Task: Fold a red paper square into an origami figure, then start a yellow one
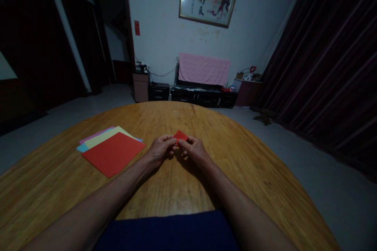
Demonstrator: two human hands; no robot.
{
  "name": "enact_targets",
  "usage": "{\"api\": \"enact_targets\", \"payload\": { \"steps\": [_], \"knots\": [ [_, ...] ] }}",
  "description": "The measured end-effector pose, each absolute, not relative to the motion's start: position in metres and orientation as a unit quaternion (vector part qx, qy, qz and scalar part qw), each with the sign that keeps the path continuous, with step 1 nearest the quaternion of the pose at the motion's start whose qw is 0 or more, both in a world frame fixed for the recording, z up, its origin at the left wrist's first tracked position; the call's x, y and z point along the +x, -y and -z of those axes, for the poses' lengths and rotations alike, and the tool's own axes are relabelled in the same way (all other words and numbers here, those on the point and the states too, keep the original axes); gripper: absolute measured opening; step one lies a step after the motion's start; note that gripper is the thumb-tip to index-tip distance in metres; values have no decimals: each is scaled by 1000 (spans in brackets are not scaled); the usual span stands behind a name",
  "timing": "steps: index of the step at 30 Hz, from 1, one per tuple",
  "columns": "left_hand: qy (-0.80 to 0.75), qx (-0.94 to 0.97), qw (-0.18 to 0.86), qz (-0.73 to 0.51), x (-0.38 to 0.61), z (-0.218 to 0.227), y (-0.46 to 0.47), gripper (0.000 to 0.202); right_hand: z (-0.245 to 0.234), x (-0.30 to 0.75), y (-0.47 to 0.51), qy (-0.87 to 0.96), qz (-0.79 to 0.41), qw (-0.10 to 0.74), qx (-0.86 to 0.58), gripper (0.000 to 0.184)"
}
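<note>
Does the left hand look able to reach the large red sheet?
Probably yes: nothing covers the large red sheet, left of the left hand, though that hand may need to release the small red piece first.

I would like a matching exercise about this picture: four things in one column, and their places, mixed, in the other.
1. small red paper
2. coloured sheets
3. framed picture
4. pink cloth

A. high on the wall
B. between left hand and right hand
C. draped just above the black cabinet
D. on the table, beside the left forearm

Pairs: 1-B, 2-D, 3-A, 4-C
</note>
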State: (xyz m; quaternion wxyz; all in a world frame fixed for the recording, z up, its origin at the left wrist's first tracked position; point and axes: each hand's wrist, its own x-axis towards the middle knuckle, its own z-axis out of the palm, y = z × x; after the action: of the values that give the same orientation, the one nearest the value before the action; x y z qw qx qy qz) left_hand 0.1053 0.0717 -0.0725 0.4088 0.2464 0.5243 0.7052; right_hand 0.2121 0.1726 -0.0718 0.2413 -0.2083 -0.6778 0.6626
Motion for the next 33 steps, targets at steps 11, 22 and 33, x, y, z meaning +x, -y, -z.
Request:
{"api": "enact_targets", "payload": {
  "steps": [11,22,33],
  "knots": [
    [-604,310,281,-679,111,66,-70,19,83,211,-181,790,-511,273,-199,10],
    [-686,525,47,-502,94,81,-68,7,77,224,-187,941,-161,275,-114,11],
    [-716,635,-41,-288,92,95,-66,13,77,232,-186,967,-70,230,-81,7]
  ]
}}
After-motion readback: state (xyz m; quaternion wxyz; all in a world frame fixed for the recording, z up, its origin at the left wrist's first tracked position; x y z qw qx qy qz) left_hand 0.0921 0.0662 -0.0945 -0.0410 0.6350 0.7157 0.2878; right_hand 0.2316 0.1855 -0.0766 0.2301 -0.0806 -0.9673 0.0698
